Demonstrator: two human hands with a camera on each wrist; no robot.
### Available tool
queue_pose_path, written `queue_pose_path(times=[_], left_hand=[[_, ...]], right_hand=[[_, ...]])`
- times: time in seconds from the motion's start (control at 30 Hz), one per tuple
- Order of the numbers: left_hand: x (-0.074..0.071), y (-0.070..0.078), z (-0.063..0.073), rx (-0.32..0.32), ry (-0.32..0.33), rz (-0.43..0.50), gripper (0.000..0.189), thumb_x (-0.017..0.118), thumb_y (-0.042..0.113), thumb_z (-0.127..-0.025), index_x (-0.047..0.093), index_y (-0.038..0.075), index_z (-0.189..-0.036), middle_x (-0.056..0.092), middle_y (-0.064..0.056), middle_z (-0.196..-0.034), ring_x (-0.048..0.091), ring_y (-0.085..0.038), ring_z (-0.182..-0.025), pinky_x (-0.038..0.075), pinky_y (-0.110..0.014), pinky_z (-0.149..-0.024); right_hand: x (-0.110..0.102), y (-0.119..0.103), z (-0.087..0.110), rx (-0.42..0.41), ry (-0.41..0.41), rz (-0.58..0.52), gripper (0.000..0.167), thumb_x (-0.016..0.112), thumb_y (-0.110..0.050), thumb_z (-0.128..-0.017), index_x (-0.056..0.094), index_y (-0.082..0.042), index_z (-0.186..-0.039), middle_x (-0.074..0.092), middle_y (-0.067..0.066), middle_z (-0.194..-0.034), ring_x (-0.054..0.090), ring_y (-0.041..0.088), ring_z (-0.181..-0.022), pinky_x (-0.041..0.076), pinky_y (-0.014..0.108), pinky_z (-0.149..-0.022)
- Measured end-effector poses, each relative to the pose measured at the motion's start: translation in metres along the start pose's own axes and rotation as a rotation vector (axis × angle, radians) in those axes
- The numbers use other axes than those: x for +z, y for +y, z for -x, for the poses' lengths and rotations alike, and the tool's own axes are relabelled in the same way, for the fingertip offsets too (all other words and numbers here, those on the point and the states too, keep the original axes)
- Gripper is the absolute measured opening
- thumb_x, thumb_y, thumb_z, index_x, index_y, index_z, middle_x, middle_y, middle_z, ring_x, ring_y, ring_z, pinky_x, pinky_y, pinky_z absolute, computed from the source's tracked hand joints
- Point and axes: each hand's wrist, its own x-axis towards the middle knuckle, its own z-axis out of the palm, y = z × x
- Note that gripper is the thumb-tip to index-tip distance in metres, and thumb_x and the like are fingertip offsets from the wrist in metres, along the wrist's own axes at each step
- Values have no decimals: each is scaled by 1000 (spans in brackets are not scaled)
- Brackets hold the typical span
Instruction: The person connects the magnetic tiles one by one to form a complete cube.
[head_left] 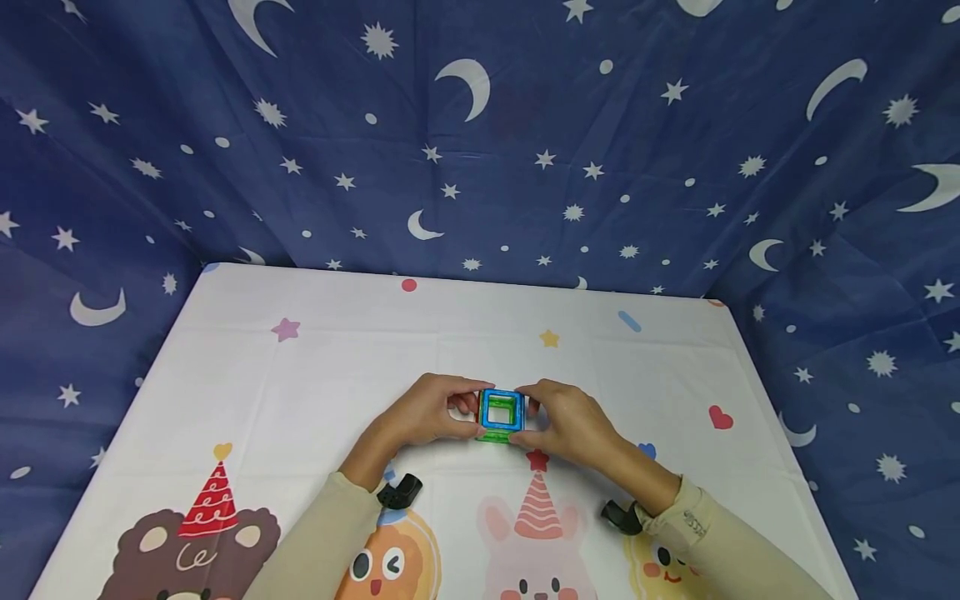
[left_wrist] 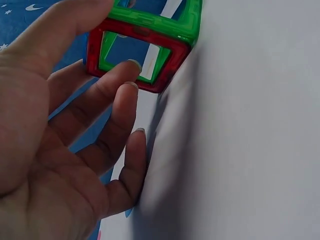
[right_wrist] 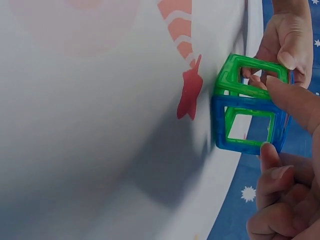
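Observation:
A small cube of see-through magnetic tiles (head_left: 502, 427) sits on the white tabletop between both hands. Its top is a blue square frame, and a green frame faces the person. In the left wrist view a red tile (left_wrist: 137, 31) forms the side toward the left hand (head_left: 438, 408). The right wrist view has a blue tile (right_wrist: 240, 145) on the opposite side, beside the green tile (right_wrist: 250, 90). The left hand grips the cube's left edges with thumb and index finger, its other fingers loosely curled. From the right, the right hand (head_left: 572, 423) pinches it with thumb and fingers.
The white tablecloth (head_left: 337, 367) has printed stars, hearts and party-hat animals. A blue curtain (head_left: 510, 108) with moons and stars hangs behind and at both sides. Each wrist wears a black camera, such as the left wrist camera (head_left: 401, 492).

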Motion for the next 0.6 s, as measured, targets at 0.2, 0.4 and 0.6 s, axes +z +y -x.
queue_pose_path(times=[0.2,0.4,0.6], left_hand=[[-2,-1,1,-32,-12,10,72,89,34,-79,61,16,-143,72,2,-97,65,-16,-91,55,-27,-83],[-4,-1,3,-71,-19,27,72,88,37,-80,61,16,-143,74,4,-99,65,-12,-91,53,-23,-82],[-4,-1,2,-76,-13,17,70,87,38,-80,62,18,-142,74,7,-98,66,-12,-93,53,-23,-83]], right_hand=[[0,4,1,0,-28,-14,74,94,-45,-69,69,-9,-129,67,-5,-89,51,7,-74,43,22,-61],[1,6,0,-4,-49,-20,72,93,-46,-71,69,-9,-129,66,-5,-88,53,8,-76,44,23,-65],[0,6,-1,-10,-65,-18,68,91,-46,-73,69,-10,-127,65,-6,-88,52,8,-75,43,22,-64]])
